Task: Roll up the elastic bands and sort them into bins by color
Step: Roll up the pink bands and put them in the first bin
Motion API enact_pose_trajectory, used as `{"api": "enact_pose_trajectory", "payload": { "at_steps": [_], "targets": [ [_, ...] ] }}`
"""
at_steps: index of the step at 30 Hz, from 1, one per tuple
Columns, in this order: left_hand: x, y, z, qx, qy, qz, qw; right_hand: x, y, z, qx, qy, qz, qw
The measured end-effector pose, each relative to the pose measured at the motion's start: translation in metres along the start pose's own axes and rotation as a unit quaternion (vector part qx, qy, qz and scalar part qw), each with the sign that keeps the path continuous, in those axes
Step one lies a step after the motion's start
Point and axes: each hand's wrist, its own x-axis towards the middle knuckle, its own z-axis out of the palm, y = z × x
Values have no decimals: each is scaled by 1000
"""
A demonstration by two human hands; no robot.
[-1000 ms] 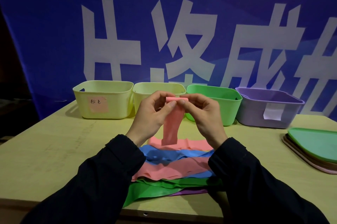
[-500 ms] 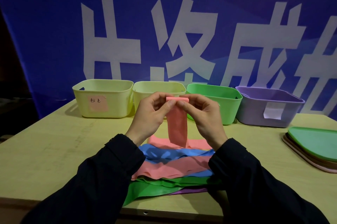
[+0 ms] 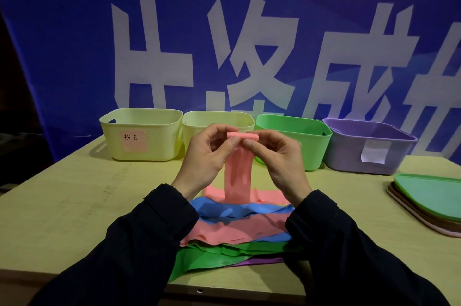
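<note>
- The left hand (image 3: 204, 156) and the right hand (image 3: 277, 156) are up in the air, over the middle of the surface (image 3: 74, 201).
- Both hands pinch the top of a pink band (image 3: 238, 176). The top part is rolled into a small roll (image 3: 242, 136) between the fingertips.
- The rest of the pink band hangs straight down from the roll. Its low end reaches a pile of bands (image 3: 234, 231) on the surface.
- The pile has pink, blue, green and purple bands, lying flat, one on top of another. The green band (image 3: 199, 259) sticks out at the near edge. Only a thin strip of the purple band (image 3: 259, 261) shows.
- Four bins stand in a row at the far side of the surface.
- From left to right: a yellow bin (image 3: 142, 140) with a pink label (image 3: 134, 142) that has writing on it, a second yellow bin (image 3: 217, 122) partly behind the hands, a green bin (image 3: 309, 141), and a purple bin (image 3: 359, 153) with a white label (image 3: 373, 154).
- What is inside the bins cannot be seen.
- On the right, some flat lids (image 3: 429, 201) lie in a stack, with a green one on top.
- Behind it all hangs a blue banner (image 3: 74, 43) with big white letters.
- Dark sleeves (image 3: 129, 251) cover both arms.
</note>
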Motion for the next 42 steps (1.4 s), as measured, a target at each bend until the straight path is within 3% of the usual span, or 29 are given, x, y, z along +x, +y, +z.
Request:
{"api": "enact_pose_trajectory", "payload": {
  "at_steps": [33,38,42],
  "targets": [
    [-3,-5,3,13,10,-24,1000,-4,2,-3,-18,17,-7,1000],
    [-10,-4,7,133,120,18,984,-5,1,-3,-134,59,-73,987],
    [-7,11,16,-62,37,-148,986,-9,4,-1,-307,58,-222,924]
  ]
}}
